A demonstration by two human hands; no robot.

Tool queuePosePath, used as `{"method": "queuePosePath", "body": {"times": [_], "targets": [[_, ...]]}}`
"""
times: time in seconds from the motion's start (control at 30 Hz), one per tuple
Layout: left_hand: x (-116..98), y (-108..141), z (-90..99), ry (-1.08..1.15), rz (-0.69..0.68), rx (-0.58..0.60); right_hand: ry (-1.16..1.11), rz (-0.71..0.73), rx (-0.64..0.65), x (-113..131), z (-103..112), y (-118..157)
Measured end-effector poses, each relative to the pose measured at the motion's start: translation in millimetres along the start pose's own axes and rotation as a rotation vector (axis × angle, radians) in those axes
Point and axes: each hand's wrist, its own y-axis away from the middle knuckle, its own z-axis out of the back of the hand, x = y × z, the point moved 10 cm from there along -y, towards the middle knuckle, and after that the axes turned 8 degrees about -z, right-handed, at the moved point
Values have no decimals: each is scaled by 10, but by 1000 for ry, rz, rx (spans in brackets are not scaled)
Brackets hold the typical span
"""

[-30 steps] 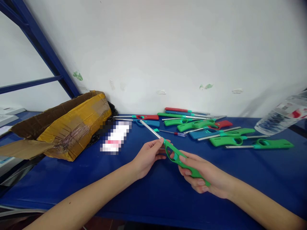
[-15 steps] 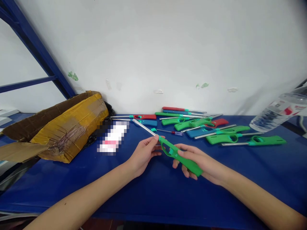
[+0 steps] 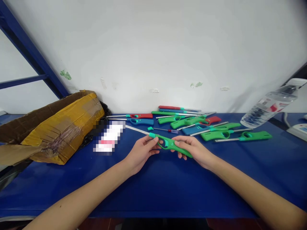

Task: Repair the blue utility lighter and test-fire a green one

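Note:
Both hands hold a green long-nosed gas lighter (image 3: pixel 178 148) above the front half of the blue table. My left hand (image 3: pixel 143 150) is closed around its trigger-guard end, beside the teal collar, with the thumb on top. Its metal tube points to the far left. My right hand (image 3: pixel 192 148) grips the handle's rear part, thumb above and fingers curled below. Just beyond the lighter lie a small teal piece (image 3: pixel 150 128) and a screwdriver (image 3: pixel 173 131) with a clear and red handle.
Several green, red and blue lighters lie at the back, such as a green one (image 3: pixel 260 135) at right. A water bottle (image 3: pixel 266 105) leans right. A taped cardboard box (image 3: pixel 64 127) stands left, near a blurred white patch (image 3: pixel 110 137) on the blue table (image 3: pixel 148 191).
The lighter has turned flatter and its handle end has risen, my right hand moving up and slightly left with it. The teal collar now shows at the tube's base. The view has shifted slightly.

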Motion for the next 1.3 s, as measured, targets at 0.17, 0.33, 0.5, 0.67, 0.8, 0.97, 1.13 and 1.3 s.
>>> {"method": "queuePosePath", "body": {"times": [0.17,0.33,0.5,0.67,0.8,0.97,1.13,1.3], "targets": [[-4,8,22,-2,-21,-30,137,92,-137,114,120,7],[-29,-8,52,-6,-37,-39,417,337,-222,333,109,117],[-38,-23,45,-32,-8,-23,629,509,-305,400,62,205],[8,18,-4,-179,58,15,630,580,-375,427,105,229],[8,34,-36,-295,27,32,601,562,-381,425,133,232],[-33,19,-30,-315,-19,33,503,423,-176,348,28,184],[-110,14,-65,-342,-79,67,222,230,100,193,-133,123],[-123,41,-156,-367,-110,143,44,74,257,47,-270,106]]}}
